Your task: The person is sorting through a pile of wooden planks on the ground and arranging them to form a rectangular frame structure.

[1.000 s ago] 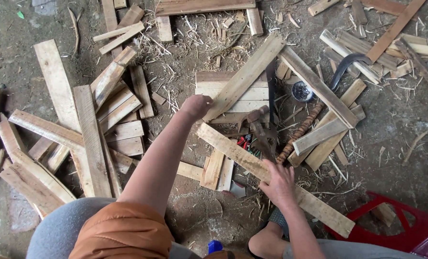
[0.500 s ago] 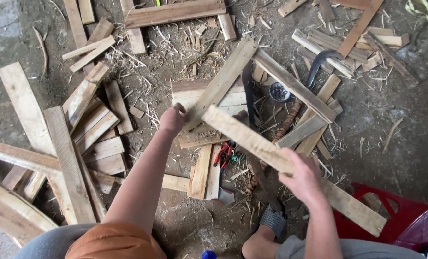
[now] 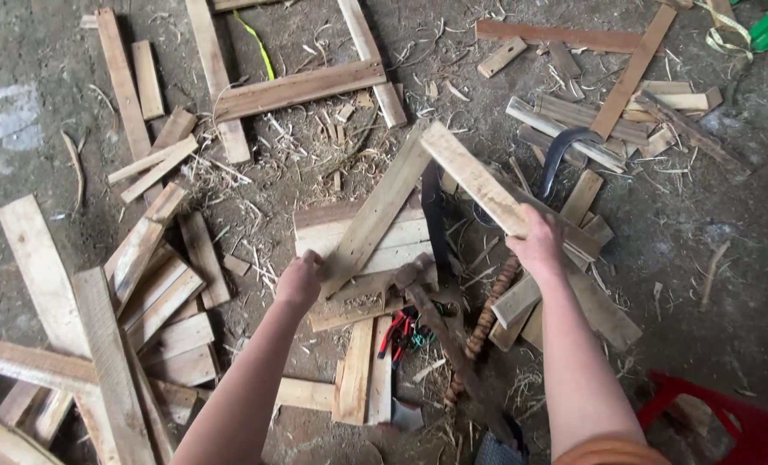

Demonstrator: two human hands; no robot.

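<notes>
Head view showed my right hand (image 3: 539, 245) closed around a raised plank (image 3: 474, 179), my left hand (image 3: 300, 282) closed on a slanted board (image 3: 375, 211) lying over floor scraps; neither was yet placed.

- Sickle (image 3: 565, 148), dark curved blade, at about two o'clock from centre.
- Red-handled pliers (image 3: 399, 331) at six o'clock.
- Hammer (image 3: 440, 327) just right of them.
- Red crate (image 3: 728, 422) at five o'clock.
- Green strap (image 3: 259, 45) at eleven o'clock.
</notes>
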